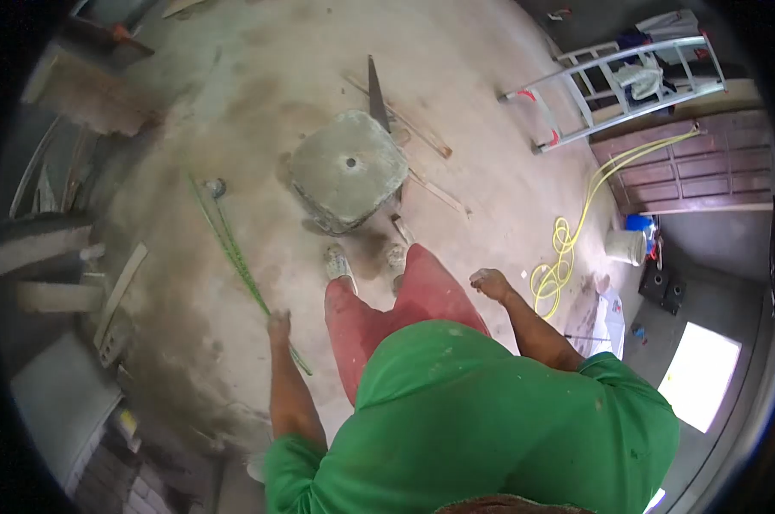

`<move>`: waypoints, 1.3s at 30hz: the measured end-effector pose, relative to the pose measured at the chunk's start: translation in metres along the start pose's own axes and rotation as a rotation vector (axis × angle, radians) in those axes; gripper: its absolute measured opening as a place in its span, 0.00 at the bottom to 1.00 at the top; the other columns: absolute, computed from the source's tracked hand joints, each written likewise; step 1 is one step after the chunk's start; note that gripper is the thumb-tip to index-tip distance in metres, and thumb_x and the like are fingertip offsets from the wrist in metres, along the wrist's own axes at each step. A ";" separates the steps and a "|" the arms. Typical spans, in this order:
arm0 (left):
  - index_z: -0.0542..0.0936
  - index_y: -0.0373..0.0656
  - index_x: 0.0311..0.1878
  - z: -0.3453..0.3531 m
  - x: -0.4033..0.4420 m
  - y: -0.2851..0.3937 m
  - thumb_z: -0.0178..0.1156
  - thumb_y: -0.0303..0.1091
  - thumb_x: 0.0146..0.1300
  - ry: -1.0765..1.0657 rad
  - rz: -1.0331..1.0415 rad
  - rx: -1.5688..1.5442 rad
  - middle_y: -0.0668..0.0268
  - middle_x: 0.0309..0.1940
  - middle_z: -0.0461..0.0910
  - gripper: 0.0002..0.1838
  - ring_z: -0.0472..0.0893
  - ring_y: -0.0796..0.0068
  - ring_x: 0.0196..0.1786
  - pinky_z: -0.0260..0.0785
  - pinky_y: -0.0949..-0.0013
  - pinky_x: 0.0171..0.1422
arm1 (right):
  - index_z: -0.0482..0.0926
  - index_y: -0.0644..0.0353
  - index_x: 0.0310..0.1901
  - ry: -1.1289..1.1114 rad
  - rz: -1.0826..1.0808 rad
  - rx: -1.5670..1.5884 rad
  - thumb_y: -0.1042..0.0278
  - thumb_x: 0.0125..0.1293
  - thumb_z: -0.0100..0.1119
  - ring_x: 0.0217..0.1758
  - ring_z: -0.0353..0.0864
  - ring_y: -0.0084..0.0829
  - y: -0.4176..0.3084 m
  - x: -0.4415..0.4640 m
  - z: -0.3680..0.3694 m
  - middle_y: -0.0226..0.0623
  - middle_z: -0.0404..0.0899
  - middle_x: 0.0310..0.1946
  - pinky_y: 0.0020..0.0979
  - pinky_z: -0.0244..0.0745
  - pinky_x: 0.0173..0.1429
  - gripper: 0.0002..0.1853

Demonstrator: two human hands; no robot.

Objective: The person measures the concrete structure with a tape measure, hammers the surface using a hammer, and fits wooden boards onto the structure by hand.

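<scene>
L grip (pixel 278 325) on strap (pixel 240 261), bare flr (pixel 276 224) to blk (pixel 344 182) edge.

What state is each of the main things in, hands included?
left hand: closed around the green cord
right hand: fingers curled, nothing visible in it
green cord: gripped, strands parting beyond the hand
concrete block: resting on the floor
saw: partly hidden by the block
yellow hose: partly coiled, partly running out
ladder: draped with cloth
bucket: apparently upright

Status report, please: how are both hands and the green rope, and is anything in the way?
Left hand gripping green rope. Right hand curled, nothing visible in it. In front: grey block or stool, saw beside it.
</scene>
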State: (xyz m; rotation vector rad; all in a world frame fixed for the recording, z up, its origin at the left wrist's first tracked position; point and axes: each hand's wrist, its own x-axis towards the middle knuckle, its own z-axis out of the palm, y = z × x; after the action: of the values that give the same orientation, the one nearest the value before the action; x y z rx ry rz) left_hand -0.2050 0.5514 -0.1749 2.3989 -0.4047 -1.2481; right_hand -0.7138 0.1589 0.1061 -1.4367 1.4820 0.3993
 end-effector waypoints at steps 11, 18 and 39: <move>0.68 0.33 0.67 0.058 0.105 0.483 0.58 0.50 0.65 0.292 0.593 0.260 0.41 0.62 0.71 0.35 0.70 0.43 0.65 0.63 0.53 0.69 | 0.83 0.61 0.38 0.164 0.050 0.060 0.65 0.57 0.60 0.29 0.80 0.26 0.061 0.160 -0.052 0.34 0.82 0.30 0.30 0.73 0.31 0.11; 0.51 0.36 0.76 0.207 0.146 0.554 0.49 0.64 0.67 0.609 0.201 0.639 0.45 0.77 0.42 0.47 0.41 0.39 0.78 0.37 0.33 0.75 | 0.85 0.60 0.37 0.134 -0.160 -0.103 0.62 0.57 0.62 0.33 0.82 0.32 0.124 0.430 -0.091 0.39 0.84 0.33 0.33 0.76 0.42 0.12; 0.43 0.36 0.77 0.241 0.195 0.548 0.36 0.67 0.70 0.594 0.261 0.546 0.39 0.75 0.41 0.47 0.45 0.40 0.77 0.41 0.41 0.77 | 0.69 0.62 0.59 0.037 0.021 -0.738 0.53 0.54 0.69 0.57 0.78 0.47 0.101 0.850 -0.142 0.50 0.76 0.55 0.45 0.73 0.60 0.34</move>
State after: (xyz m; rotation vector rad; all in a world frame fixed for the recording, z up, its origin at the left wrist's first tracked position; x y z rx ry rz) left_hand -0.3322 -0.0653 -0.1768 2.8749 -0.9142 -0.2915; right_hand -0.6946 -0.4069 -0.5517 -1.9987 1.4428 1.0105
